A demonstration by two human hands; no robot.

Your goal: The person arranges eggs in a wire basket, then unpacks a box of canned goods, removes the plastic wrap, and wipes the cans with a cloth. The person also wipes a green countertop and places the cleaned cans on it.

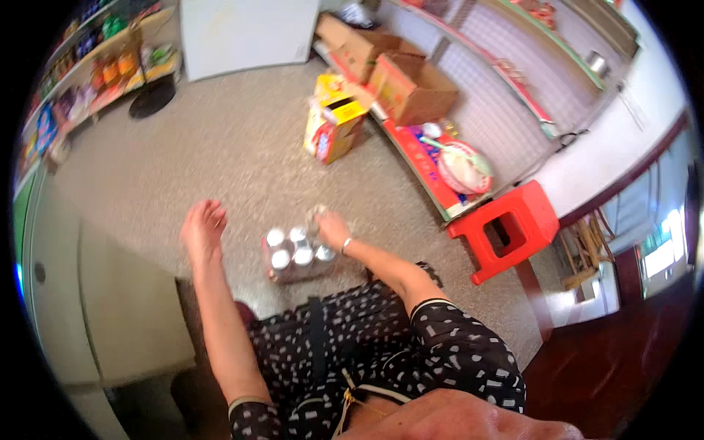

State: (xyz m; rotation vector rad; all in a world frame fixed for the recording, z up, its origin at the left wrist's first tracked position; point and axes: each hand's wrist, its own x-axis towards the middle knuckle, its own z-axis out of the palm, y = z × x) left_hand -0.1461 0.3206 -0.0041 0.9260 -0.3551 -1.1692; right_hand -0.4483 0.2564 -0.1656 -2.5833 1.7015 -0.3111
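Note:
On the floor before me stands a wrapped pack of several cans [301,256] with shiny silver tops. My right hand [333,229], with a bracelet at the wrist, reaches to the pack's far right corner. Its fingers are closed on a pale, crumpled cloth [315,215]; blur hides the cloth's exact shape. Whether the cloth touches a can top, I cannot tell. To the left of the pack my left hand [203,228] is raised, fingers loosely spread and nothing in it.
A yellow carton [335,129] stands on the floor ahead. To the right are a shelf rack with open cardboard boxes [412,91], a basin [465,168] and a red plastic stool [509,228]. Stocked shelves [110,77] line the far left, with a pale cabinet [129,308] nearer.

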